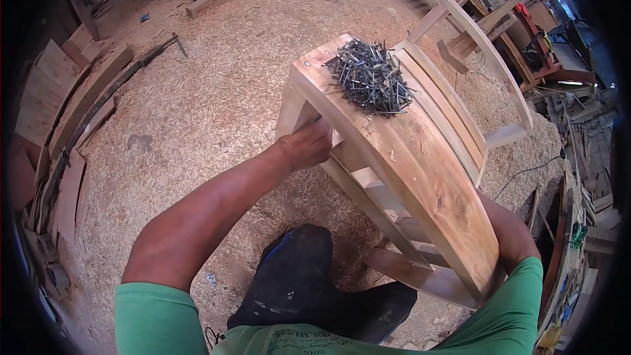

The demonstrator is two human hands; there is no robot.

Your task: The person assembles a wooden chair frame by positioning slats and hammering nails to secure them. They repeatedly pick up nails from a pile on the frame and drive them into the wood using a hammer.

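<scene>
where the curved wooden frame (pixel 420 177) tips toward the person, the left hand (pixel 307 146) is curled around its left edge, just under the top plank, fingers tucked behind the wood. the right hand is hidden behind the frame's lower right end, so i cannot tell its grip. a pile of dark nails (pixel 370 79) lies on the plank's far end, close to the edges. sawdust floor (pixel 197 105) lies open to the left; another wooden frame (pixel 486 59) stands close on the right.
</scene>
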